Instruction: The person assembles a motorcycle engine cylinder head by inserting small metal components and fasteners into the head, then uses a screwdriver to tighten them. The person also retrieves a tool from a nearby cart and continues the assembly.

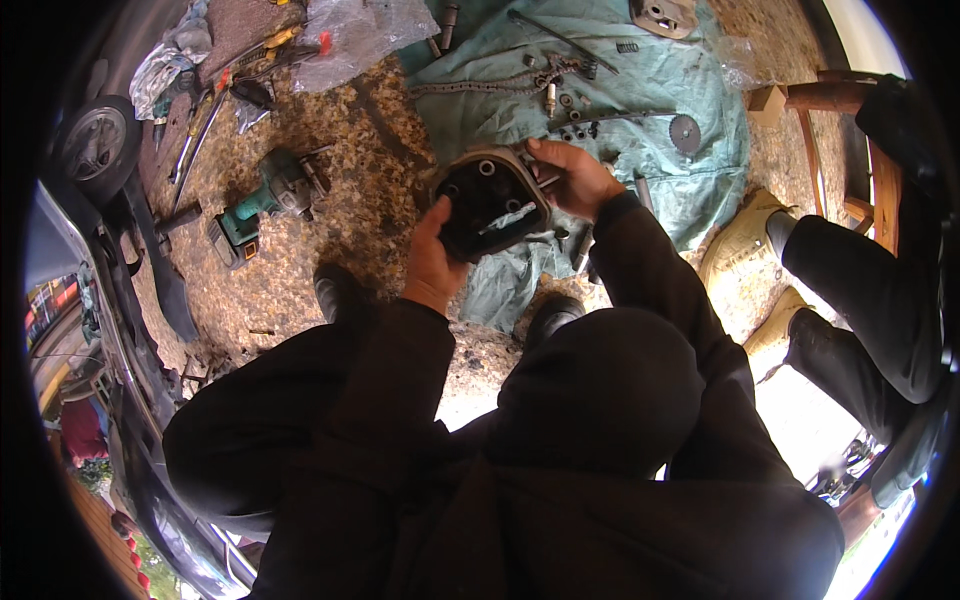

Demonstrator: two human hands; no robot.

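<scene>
Between my hands is a metal engine cover [476,222], rounded and box-like, with a dark hollow inside and a paler rim. My left hand [432,262] grips its left side, thumb over the edge and the other fingers partly hidden. At the upper right corner, my right hand [576,180] is closed on the rim, with its thumb along the top. The cover is held up, tilted, over the near left edge of a green cloth [700,190]. On the cloth beyond lie a chain [480,88], a toothed sprocket [685,134] and a spark plug [551,98].
A green cordless impact driver [262,203] lies on the stained floor to the left. Screwdrivers and pliers [270,48] are strewn at the far left near a small wheel [98,146]. Another person's shoes [738,235] stand at the right, beside a wooden stool [882,200].
</scene>
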